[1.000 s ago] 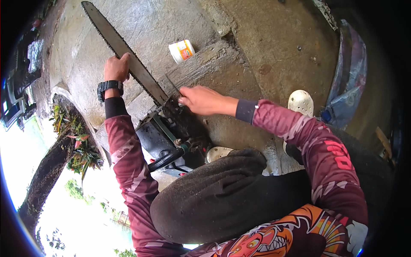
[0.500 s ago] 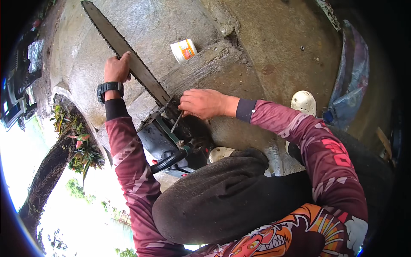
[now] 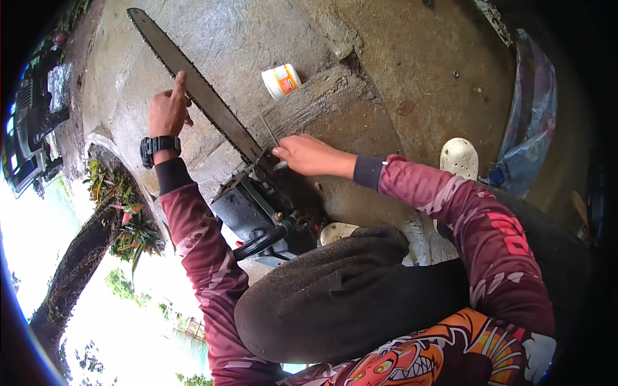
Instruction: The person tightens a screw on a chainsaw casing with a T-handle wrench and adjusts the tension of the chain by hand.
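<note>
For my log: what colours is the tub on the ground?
The tub is white with an orange-toned label; best in the head view.

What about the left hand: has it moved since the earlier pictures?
Yes, leftward: judged against the white tub, the left hand is farther away than before.

maroon sleeves end in dark cuffs — black wristwatch, dark trousers, cream clogs.

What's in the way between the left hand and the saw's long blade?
Nothing that I can see. The left hand is right beside the blade, though I can't tell if they touch. The white tub sits past the blade's other side, so it isn't between them.
</note>
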The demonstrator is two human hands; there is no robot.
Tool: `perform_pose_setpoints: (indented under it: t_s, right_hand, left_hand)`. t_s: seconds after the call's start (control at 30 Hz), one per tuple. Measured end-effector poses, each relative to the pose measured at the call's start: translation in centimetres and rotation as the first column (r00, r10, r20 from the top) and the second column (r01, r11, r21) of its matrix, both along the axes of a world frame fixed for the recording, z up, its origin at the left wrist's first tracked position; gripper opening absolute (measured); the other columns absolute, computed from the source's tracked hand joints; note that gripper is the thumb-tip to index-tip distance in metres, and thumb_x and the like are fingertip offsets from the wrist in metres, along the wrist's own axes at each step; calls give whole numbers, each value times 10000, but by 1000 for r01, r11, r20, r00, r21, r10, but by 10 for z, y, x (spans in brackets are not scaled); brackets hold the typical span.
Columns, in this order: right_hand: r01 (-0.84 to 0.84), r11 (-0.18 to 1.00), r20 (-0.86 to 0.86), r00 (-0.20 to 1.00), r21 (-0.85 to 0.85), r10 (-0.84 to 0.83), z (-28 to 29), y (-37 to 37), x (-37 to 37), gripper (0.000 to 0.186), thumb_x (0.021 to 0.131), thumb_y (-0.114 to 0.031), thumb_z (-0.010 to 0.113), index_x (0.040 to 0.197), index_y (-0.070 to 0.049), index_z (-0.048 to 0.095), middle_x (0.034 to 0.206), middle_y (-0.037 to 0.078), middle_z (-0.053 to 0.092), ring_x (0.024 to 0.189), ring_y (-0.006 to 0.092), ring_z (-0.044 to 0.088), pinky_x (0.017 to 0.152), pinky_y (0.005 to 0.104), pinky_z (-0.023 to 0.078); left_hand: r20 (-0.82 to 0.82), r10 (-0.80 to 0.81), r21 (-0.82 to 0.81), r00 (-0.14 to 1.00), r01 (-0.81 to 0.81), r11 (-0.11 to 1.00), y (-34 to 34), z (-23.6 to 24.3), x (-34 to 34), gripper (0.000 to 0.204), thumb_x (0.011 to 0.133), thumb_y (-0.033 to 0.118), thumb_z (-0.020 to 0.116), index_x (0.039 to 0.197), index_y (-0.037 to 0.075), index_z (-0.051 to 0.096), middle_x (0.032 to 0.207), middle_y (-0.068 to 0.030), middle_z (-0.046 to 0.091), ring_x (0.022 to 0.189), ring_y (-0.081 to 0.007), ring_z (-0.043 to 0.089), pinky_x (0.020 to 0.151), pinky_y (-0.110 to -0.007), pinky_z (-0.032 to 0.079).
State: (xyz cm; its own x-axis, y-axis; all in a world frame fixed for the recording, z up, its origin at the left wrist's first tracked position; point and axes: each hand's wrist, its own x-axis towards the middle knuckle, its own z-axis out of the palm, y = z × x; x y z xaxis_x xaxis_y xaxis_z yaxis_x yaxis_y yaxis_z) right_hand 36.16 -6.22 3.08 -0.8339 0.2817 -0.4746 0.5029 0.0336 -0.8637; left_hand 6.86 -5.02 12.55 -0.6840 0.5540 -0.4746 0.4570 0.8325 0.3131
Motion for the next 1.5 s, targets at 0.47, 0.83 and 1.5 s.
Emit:
perform_pose_setpoints:
  t_s: [0.47, 0.83, 1.5]
  right_hand:
    - [97, 882, -548, 813, 461, 197, -17, -12, 36, 215, 857, -95, 647, 1054, -42, 577, 992, 97, 587, 950, 297, 582, 838, 399, 488]
    - [72, 836, -560, 773, 544, 298, -17, -9, 29, 224, 863, -131, 668, 1053, -31, 606, 1006, 76, 614, 948, 257, 610, 818, 375, 505]
    - [32, 954, -455, 883, 298, 113, -6, -9, 33, 184, 966, -198, 587, 1047, -39, 543, 946, 144, 618, 919, 364, 625, 767, 459, 501]
  left_hand:
    - [64, -95, -89, 993, 101, 991, -4, -25, 3, 527, 921, 420, 567, 824, -85, 680, 585, -148, 660, 542, -229, 699, 591, -338, 552]
    - [67, -95, -57, 993, 99, 993, -7, -27, 3, 488, 916, 367, 549, 828, -98, 666, 601, -168, 664, 559, -237, 706, 596, -346, 556]
    - [125, -89, -13, 988, 91, 996, -4, -25, 5, 470, 920, 335, 558, 831, -119, 644, 680, -183, 690, 553, -231, 711, 532, -328, 553]
